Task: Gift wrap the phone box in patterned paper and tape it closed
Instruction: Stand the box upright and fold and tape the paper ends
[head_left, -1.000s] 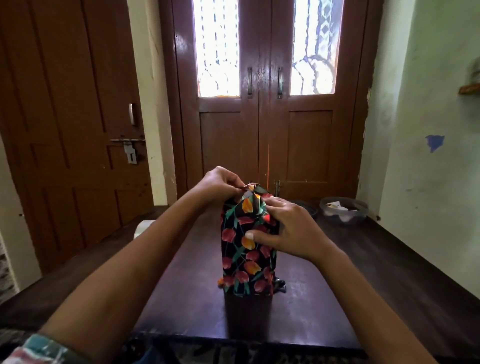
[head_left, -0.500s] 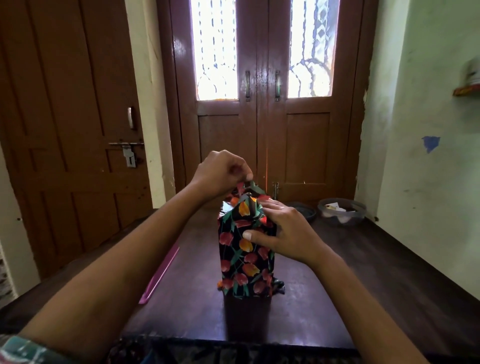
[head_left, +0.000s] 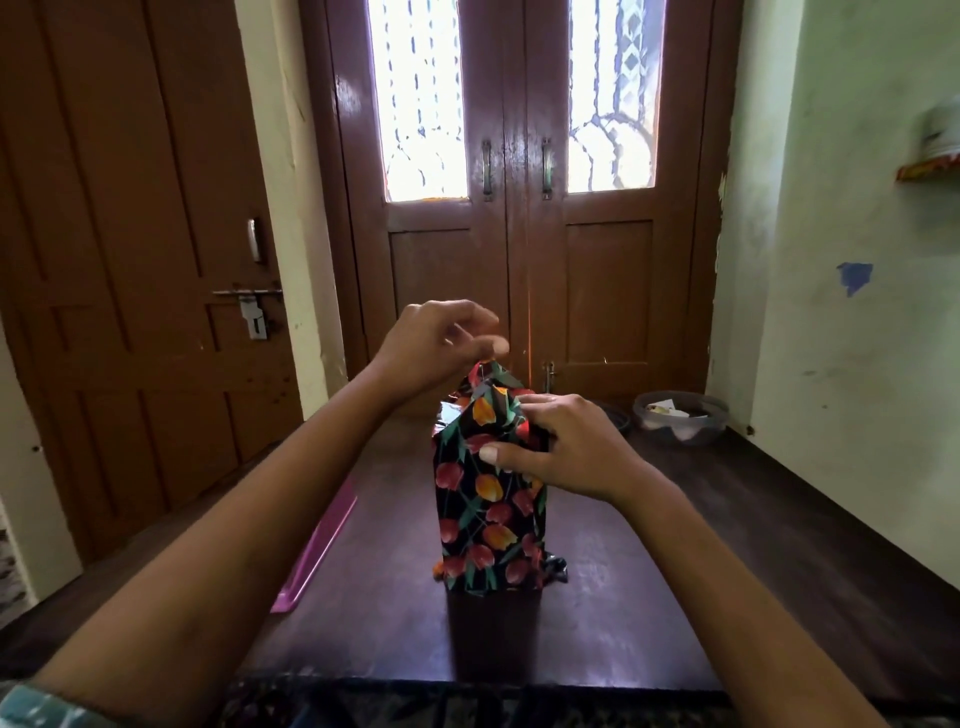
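Head view: dark glossy wooden table (head_left: 363, 634) nearest. Phone box (head_left: 488, 519) stands upright mid-table, sheathed in crinkly black tulip-print patterned paper (head_left: 484, 408). Right hand (head_left: 566, 452) clamps upper part, thumb across front, fingers curled behind. Left hand (head_left: 441, 348) above, blurred fingertips together, apparently pinching pointed top flap. Step: closing top end; next needs flap pressed flat, taped. Pink flat tray (head_left: 319, 545) left; plastic bowl (head_left: 680, 418), double door (head_left: 519, 260) beyond.
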